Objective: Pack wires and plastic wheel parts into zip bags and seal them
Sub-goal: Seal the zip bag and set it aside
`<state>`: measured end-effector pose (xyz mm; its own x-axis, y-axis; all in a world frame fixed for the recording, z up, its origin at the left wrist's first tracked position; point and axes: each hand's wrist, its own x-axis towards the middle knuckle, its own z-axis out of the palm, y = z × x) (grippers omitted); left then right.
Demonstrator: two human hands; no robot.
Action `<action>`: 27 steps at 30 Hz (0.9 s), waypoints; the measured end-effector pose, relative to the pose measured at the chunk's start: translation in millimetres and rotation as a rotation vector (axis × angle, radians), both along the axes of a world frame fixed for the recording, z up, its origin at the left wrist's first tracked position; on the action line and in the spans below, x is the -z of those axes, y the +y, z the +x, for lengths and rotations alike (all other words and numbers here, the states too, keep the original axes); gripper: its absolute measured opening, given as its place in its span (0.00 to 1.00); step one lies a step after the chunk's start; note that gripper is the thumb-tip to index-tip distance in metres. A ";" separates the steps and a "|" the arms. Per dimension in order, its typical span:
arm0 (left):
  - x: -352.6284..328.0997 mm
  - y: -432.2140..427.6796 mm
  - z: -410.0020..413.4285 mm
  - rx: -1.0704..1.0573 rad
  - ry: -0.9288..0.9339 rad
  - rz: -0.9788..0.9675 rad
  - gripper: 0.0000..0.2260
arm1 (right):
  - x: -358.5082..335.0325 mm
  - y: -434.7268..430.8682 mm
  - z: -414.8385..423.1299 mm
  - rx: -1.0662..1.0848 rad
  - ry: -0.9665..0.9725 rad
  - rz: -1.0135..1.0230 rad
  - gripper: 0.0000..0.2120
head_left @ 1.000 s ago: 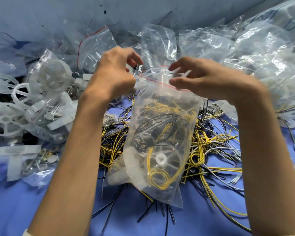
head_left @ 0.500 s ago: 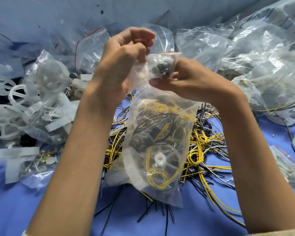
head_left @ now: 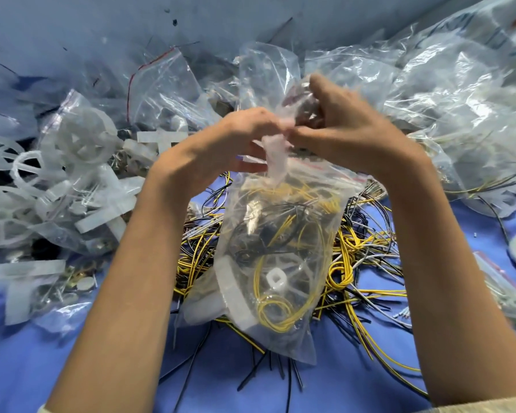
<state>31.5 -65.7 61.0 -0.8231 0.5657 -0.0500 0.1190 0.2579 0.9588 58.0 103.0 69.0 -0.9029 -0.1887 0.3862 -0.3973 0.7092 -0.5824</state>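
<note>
Over the middle of the blue desk [head_left: 72, 368], both hands meet at the top of a clear zip bag [head_left: 283, 234] that hangs below them, above a loose heap of yellow, black and white wires [head_left: 361, 257]. The right hand [head_left: 349, 129] curls round a small bag [head_left: 301, 99] of dark bits. The left hand [head_left: 236, 138] pinches the small bag's twisted end at the zip bag's mouth. Inside the zip bag lie coiled wires and a white wheel part [head_left: 276, 283]. Bagged white wheels [head_left: 81, 138] sit to the left, and crumpled clear bags [head_left: 444, 99] lie far right.

Bare forearms, left hand [head_left: 221, 144], right hand [head_left: 349, 129] ungloved. Right sleeve [head_left: 489, 405] pale cream, hem only; left sleeve [head_left: 42, 409] same, mere sliver.
</note>
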 end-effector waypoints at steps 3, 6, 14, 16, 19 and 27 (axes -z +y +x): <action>1.9 1.2 0.5 0.023 0.091 -0.074 0.10 | 0.6 -0.1 2.0 -0.060 -0.104 0.017 0.16; 8.4 -0.7 1.2 0.057 0.173 -0.139 0.13 | 3.0 2.9 -1.3 -0.085 -0.176 0.046 0.20; 15.8 -3.0 -8.0 0.046 0.201 -0.215 0.17 | 7.1 9.5 -2.5 -0.035 -0.151 0.100 0.09; 16.2 -2.7 -7.4 0.042 0.214 -0.259 0.17 | 8.5 6.8 -1.8 -0.078 -0.177 0.107 0.09; 15.2 -2.7 -5.5 0.047 0.235 -0.280 0.12 | 9.5 3.4 -2.8 -0.099 -0.175 0.120 0.11; 7.4 -8.2 -0.4 0.109 0.225 -0.179 0.18 | 5.5 -9.7 0.6 -0.113 -0.150 0.134 0.17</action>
<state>31.1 -73.9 53.5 -0.7598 0.6499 0.0197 0.3593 0.3944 0.8458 58.6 93.3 63.5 -0.9186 -0.3321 0.2143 -0.3946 0.7401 -0.5445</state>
